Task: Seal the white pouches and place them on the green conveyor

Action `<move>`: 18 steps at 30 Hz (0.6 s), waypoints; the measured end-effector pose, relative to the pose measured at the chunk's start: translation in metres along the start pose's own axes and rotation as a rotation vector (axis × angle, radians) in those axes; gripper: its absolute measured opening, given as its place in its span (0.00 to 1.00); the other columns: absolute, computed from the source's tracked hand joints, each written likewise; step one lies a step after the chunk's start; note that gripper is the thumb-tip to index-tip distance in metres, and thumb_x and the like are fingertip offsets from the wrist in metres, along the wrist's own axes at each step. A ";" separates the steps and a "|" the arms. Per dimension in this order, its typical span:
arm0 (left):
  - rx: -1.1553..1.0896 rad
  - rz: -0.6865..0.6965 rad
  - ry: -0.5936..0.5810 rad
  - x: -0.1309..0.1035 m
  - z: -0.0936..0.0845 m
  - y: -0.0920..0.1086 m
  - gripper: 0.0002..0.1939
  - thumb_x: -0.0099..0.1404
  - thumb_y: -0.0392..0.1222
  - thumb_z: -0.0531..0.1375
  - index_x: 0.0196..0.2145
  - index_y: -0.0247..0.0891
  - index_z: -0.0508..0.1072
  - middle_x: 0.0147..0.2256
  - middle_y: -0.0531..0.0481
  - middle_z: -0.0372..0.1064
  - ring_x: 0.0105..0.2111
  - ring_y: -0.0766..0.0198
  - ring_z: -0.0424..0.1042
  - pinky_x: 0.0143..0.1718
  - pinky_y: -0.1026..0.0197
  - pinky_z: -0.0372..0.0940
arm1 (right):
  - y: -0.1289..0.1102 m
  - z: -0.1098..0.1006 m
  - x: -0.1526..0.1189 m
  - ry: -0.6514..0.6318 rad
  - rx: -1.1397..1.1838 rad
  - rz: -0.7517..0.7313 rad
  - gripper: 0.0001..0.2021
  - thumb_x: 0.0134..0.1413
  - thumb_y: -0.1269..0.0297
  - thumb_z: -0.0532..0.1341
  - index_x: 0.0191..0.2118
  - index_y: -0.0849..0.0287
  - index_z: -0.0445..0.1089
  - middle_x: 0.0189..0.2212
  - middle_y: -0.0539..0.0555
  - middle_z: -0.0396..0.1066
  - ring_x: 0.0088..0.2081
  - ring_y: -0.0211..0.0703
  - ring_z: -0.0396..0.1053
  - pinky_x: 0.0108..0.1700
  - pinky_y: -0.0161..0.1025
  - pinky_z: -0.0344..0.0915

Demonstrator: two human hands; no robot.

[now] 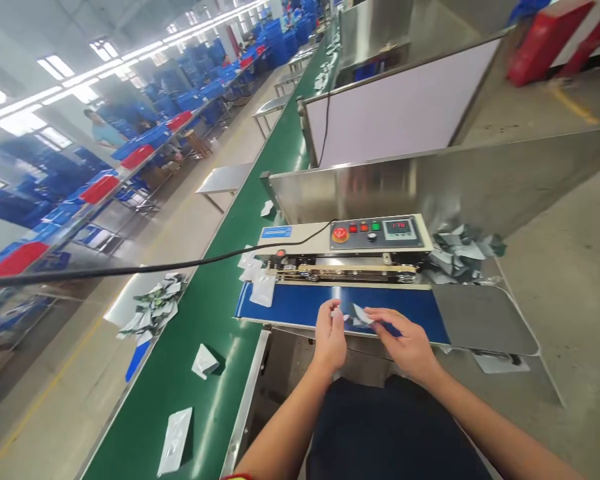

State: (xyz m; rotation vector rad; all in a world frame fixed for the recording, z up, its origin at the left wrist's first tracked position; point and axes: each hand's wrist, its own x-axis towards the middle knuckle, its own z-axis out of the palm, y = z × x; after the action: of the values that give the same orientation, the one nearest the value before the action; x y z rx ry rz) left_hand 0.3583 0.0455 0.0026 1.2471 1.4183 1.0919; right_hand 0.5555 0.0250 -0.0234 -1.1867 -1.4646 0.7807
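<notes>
Over the blue belt (pixel 300 300) of a band sealing machine (pixel 300 243), my right hand (pixel 405 339) pinches a small silvery-white pouch (pixel 363 315) between thumb and fingers. My left hand (pixel 330 340) is just to the left of the pouch, its fingers curled together; something small and pale shows at the fingertips, too little to name. A flat white pouch (pixel 263 291) lies at the belt's left end, with more pouches behind it. The machine's panel has a red knob, coloured buttons and a lit red display (pixel 399 228).
A green conveyor (pixel 220 353) runs along my left with loose pouches (pixel 175 440) on it. Pouches are heaped on a side plate (pixel 125 303) and behind the grey end plate (pixel 485 317). A black cable (pixel 130 270) crosses the view. Metal partitions (pixel 430 180) stand behind the machine.
</notes>
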 end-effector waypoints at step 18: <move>-0.159 -0.444 -0.255 0.062 0.219 -0.045 0.29 0.65 0.68 0.66 0.24 0.40 0.72 0.21 0.54 0.61 0.27 0.61 0.61 0.34 0.60 0.62 | 0.089 -0.155 0.023 0.456 0.207 0.978 0.18 0.45 0.50 0.73 0.37 0.61 0.82 0.28 0.59 0.80 0.31 0.52 0.80 0.31 0.40 0.77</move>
State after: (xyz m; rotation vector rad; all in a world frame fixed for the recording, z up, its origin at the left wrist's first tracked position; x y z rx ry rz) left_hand 0.5616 0.1127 -0.0862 0.8669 1.3022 0.6990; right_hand 0.7289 0.0543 -0.0610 -1.7753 -0.3566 1.1587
